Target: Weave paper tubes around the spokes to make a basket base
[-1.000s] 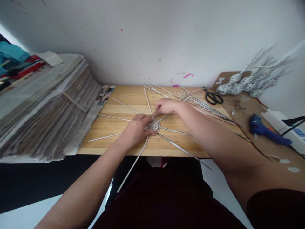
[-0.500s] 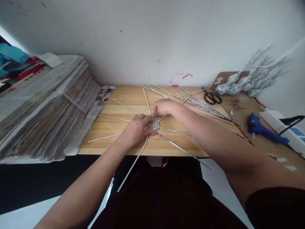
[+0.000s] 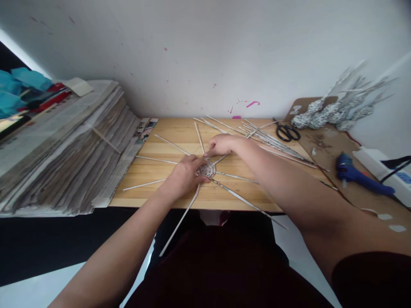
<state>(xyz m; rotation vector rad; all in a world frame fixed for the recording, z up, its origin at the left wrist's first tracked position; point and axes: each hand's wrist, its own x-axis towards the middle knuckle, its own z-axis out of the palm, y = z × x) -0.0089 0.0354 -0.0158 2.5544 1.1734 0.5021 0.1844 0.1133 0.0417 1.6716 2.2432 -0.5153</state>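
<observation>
A small round woven paper base (image 3: 207, 170) lies on the wooden tabletop, with rolled-paper spokes (image 3: 237, 194) radiating from it on all sides. My left hand (image 3: 184, 174) is closed on its left side, thumb at the near edge and fingers over the far edge. At the far rim, beside the foot of an upright-pointing spoke (image 3: 199, 137), my right hand (image 3: 221, 144) is bent into a pinch. The fingertips seem to hold a paper strand there, mostly hidden by the hand. One near spoke (image 3: 178, 226) sticks out past the table's front edge.
Loose paper sticks (image 3: 272, 143) lie behind my right forearm, near black scissors (image 3: 288, 132). At right are a blue glue gun (image 3: 356, 173), a white power strip (image 3: 379, 164) and bundled newspaper pieces (image 3: 321, 113). A tall newspaper stack (image 3: 96, 145) stands left.
The view has shifted slightly, so the whole scene sits a little further right. Both hands keep nearly the same place on the woven base; the right fingers have moved only slightly.
</observation>
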